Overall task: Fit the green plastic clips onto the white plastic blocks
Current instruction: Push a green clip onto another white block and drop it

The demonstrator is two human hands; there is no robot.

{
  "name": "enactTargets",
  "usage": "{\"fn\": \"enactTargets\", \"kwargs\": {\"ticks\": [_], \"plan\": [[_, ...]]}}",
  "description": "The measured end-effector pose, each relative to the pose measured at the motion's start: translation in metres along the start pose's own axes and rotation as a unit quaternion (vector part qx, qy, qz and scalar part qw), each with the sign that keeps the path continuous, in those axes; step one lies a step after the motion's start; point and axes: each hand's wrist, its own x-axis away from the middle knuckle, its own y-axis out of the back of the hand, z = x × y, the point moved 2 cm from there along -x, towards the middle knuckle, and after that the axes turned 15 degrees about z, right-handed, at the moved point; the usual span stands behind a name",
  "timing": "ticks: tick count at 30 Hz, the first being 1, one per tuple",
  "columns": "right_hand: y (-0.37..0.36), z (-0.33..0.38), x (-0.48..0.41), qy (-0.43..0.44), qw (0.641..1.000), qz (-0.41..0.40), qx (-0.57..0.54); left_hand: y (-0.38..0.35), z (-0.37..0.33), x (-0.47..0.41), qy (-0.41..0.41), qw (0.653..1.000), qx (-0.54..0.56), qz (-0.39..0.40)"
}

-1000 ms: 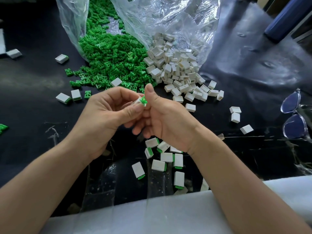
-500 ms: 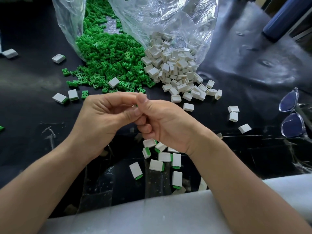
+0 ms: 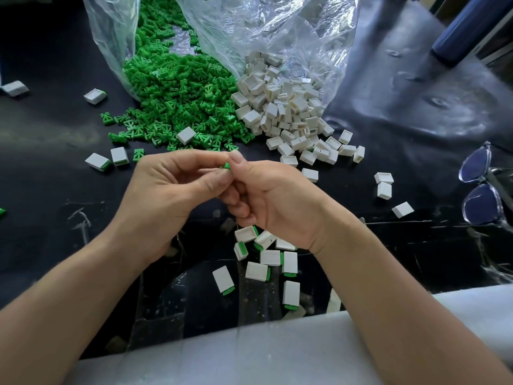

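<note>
The left hand (image 3: 166,195), fingers curled, pinches a green clip (image 3: 226,165) at its fingertips above the dark table (image 3: 55,129). The right hand (image 3: 272,201) grips the same clip from the opposite side, thumb uppermost. A white block possibly lies hidden between the fingers. Behind, loose clips (image 3: 177,90) and white blocks (image 3: 286,107) spill from a clear bag (image 3: 277,31).

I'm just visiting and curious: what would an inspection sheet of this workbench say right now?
Surface: black sheet, creased and scuffed.
Job's things: green clips and white blocks spill in piles from a clear bag; fitted blocks lie nearer the person.
Clutter: glasses at the right edge.
Hands: left hand and right hand together pinch a green clip; any block there is hidden.
Cables: nothing seen.
Surroundings: white foam sheet along the near edge; blue cylinder far right.
</note>
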Motion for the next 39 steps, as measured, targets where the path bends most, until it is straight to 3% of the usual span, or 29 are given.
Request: {"fn": "enactTargets", "kwargs": {"ticks": [20,39], "plan": [[0.0045,-0.0027,0.0015,0.003,0.997,-0.007,0.079,0.0014,0.0006,-0.0012,0.054,0.997,0.059,0.013],[0.0017,-0.0097,-0.0055,-0.009,0.969,-0.106,0.223,-0.0065,0.0061,0.0005,0.036,0.994,0.091,-0.046]]}}
